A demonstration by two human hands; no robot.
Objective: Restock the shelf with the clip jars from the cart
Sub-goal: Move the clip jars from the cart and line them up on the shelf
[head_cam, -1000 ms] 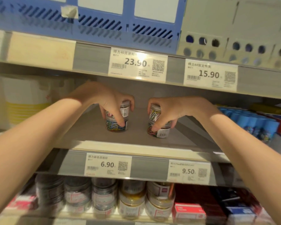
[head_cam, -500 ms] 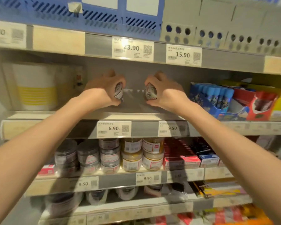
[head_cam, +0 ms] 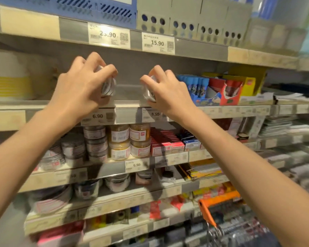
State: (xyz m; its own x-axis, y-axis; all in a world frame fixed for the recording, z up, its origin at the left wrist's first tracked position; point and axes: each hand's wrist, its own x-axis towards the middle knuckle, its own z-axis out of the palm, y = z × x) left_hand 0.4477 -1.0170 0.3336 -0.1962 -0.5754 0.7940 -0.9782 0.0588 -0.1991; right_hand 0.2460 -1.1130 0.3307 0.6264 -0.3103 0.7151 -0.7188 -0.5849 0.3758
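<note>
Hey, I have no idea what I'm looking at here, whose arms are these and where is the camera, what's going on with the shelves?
No machine here: a person wears a camera on the head, so you look forward and down along their own arms at shop shelves. The left hand grips one small clip jar and the right hand grips another jar, both over the shelf with the 6.90 price tag. Below stand rows of other jars. At bottom right is the orange cart handle. The picture is blurred.
</note>
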